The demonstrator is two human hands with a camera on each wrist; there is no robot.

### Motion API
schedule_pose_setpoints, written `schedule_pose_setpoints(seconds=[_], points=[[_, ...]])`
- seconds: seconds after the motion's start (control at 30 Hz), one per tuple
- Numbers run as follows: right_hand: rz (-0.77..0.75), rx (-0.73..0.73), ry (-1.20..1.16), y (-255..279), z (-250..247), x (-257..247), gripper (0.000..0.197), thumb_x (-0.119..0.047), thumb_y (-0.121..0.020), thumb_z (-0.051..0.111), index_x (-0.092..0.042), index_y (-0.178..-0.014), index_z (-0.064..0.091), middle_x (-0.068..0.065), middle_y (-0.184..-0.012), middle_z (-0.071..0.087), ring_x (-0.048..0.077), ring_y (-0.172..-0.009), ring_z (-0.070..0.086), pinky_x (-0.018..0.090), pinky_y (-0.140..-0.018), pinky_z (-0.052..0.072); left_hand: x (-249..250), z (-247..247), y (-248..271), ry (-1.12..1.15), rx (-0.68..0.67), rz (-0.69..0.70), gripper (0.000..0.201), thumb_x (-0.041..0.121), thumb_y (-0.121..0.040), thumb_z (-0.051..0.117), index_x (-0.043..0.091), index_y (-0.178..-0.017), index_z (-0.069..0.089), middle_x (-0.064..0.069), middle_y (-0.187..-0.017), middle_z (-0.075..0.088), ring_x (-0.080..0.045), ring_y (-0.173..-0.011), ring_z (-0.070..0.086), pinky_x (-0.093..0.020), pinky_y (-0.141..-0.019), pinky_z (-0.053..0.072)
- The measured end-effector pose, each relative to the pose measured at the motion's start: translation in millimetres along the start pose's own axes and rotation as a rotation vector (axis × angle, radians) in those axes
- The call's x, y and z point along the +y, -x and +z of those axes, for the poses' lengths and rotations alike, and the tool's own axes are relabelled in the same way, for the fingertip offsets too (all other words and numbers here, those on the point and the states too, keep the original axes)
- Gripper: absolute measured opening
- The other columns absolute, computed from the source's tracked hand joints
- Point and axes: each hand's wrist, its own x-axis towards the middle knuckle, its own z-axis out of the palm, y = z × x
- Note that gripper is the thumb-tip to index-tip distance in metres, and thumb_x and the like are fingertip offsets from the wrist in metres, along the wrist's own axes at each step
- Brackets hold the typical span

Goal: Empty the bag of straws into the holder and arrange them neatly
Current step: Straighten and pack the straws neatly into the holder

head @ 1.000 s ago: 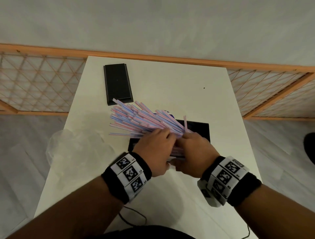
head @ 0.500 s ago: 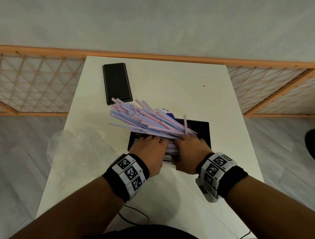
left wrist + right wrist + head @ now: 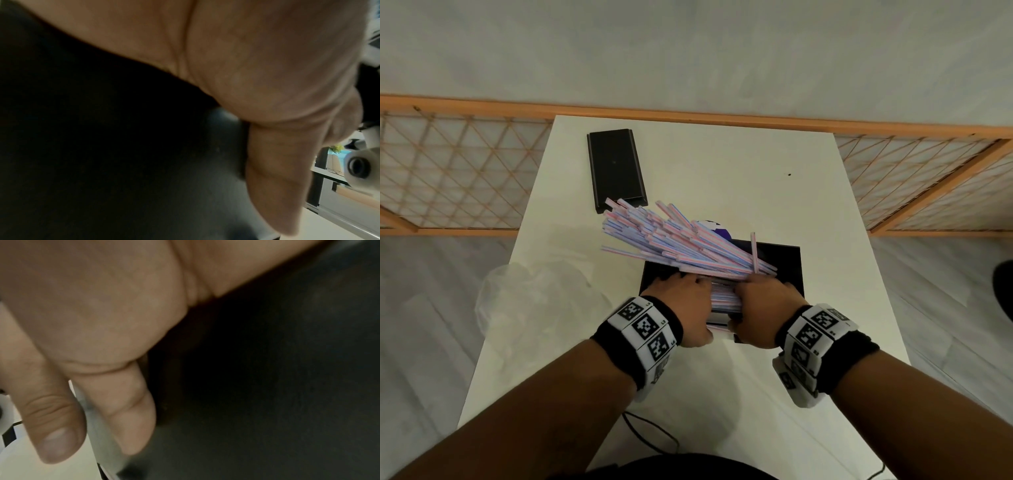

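Both hands, left hand (image 3: 683, 305) and right hand (image 3: 765, 310), clamp straws (image 3: 674, 243) over holder (image 3: 787, 263); bundle fans far-left; next: square ends, seat flat.

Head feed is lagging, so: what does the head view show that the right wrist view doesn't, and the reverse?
Head only: the fanned bundle of pink-and-blue striped straws, the black rectangular holder, the flat black lid, the crumpled clear plastic bag, and the left hand.
Right wrist only: thumb and a finger close up, over a dark blurred surface.
Both: the right hand.
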Motion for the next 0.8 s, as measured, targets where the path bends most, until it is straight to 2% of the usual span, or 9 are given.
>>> schedule_pose_setpoints(seconds=[0.17, 0.3, 0.4, 0.47, 0.53, 0.6, 0.63, 0.73, 0.8], points=[[0.011, -0.066, -0.056, -0.3, -1.6, 4.0, 0.038, -0.052, -0.072, 0.061, -0.027, -0.100, 0.062, -0.002, -0.101, 0.065, 0.022, -0.097, 0.065, 0.034, -0.084, 0.055, -1.2, 1.8, 3.8, 0.022, -0.014, 0.003, 0.076, 0.057, -0.084, 0.068, 0.018, -0.142, 0.037, -0.004, -0.139, 0.050, -0.027, -0.126, 0.052, -0.042, -0.104, 0.048], [-0.046, 0.067, -0.183, 8.3, -2.0, 15.5, 0.079, -0.078, -0.054, 0.048, -0.028, -0.114, 0.062, -0.002, -0.109, 0.060, 0.019, -0.104, 0.059, 0.035, -0.090, 0.053, -4.0, 2.4, 12.6, 0.097, 0.105, 0.027, 0.068, 0.055, -0.082, 0.070, 0.021, -0.135, 0.044, -0.001, -0.132, 0.053, -0.025, -0.121, 0.055, -0.040, -0.101, 0.049], [-0.056, 0.170, -0.248, 16.4, -13.4, 21.0, 0.088, -0.088, -0.048, 0.049, -0.030, -0.112, 0.061, 0.000, -0.107, 0.052, 0.021, -0.103, 0.055, 0.034, -0.091, 0.051, -11.1, -5.6, 22.6, 0.229, 0.178, 0.078, 0.055, 0.060, -0.075, 0.068, 0.027, -0.118, 0.057, 0.006, -0.109, 0.064, -0.020, -0.100, 0.064, -0.038, -0.088, 0.056], [-0.071, 0.147, -0.278, 14.7, -20.6, 18.8, 0.092, -0.092, -0.048, 0.048, -0.034, -0.118, 0.060, -0.001, -0.115, 0.053, 0.022, -0.109, 0.055, 0.035, -0.097, 0.049, -16.9, -13.3, 29.0, 0.329, 0.206, 0.109, 0.051, 0.067, -0.069, 0.059, 0.029, -0.102, 0.064, 0.009, -0.089, 0.068, -0.016, -0.081, 0.066, -0.037, -0.075, 0.058], [-0.120, 0.137, -0.307, 11.6, -24.5, 14.5, 0.092, -0.092, -0.052, 0.047, -0.032, -0.121, 0.062, -0.004, -0.116, 0.056, 0.018, -0.110, 0.056, 0.030, -0.100, 0.046, -22.8, -18.2, 31.1, 0.368, 0.253, 0.123, 0.047, 0.068, -0.071, 0.058, 0.026, -0.090, 0.068, 0.006, -0.075, 0.067, -0.014, -0.069, 0.064, -0.035, -0.065, 0.055], [-0.199, 0.203, -0.311, 13.1, -26.5, 11.9, 0.086, -0.085, -0.059, 0.049, -0.023, -0.117, 0.067, -0.004, -0.111, 0.060, 0.015, -0.104, 0.059, 0.023, -0.094, 0.045, -27.9, -20.7, 33.5, 0.408, 0.293, 0.112, 0.037, 0.059, -0.077, 0.070, 0.024, -0.090, 0.070, 0.007, -0.073, 0.066, -0.011, -0.066, 0.061, -0.029, -0.061, 0.049], [-0.239, 0.260, -0.309, 16.2, -28.3, 12.1, 0.081, -0.079, -0.063, 0.053, -0.020, -0.116, 0.068, -0.003, -0.111, 0.063, 0.016, -0.103, 0.060, 0.020, -0.091, 0.044, -30.6, -21.3, 35.0, 0.443, 0.310, 0.115, 0.034, 0.055, -0.077, 0.076, 0.024, -0.093, 0.072, 0.008, -0.075, 0.067, -0.010, -0.068, 0.062, -0.027, -0.062, 0.048], [-0.368, 0.430, -0.342, 29.8, -36.4, 16.2, 0.066, -0.062, -0.071, 0.063, -0.017, -0.118, 0.068, -0.001, -0.113, 0.063, 0.017, -0.100, 0.062, 0.018, -0.088, 0.043, -37.7, -23.2, 41.1, 0.540, 0.332, 0.148, 0.031, 0.040, -0.075, 0.084, 0.022, -0.099, 0.076, 0.008, -0.088, 0.073, -0.008, -0.080, 0.068, -0.028, -0.075, 0.056], [-0.438, 0.470, -0.330, 36.7, -44.4, 16.0, 0.060, -0.057, -0.073, 0.067, -0.014, -0.114, 0.069, -0.001, -0.113, 0.060, 0.017, -0.097, 0.061, 0.023, -0.086, 0.048, -41.9, -25.4, 45.2, 0.587, 0.360, 0.157, 0.023, 0.024, -0.075, 0.085, 0.018, -0.095, 0.075, 0.008, -0.086, 0.072, -0.003, -0.076, 0.068, -0.022, -0.073, 0.056]])
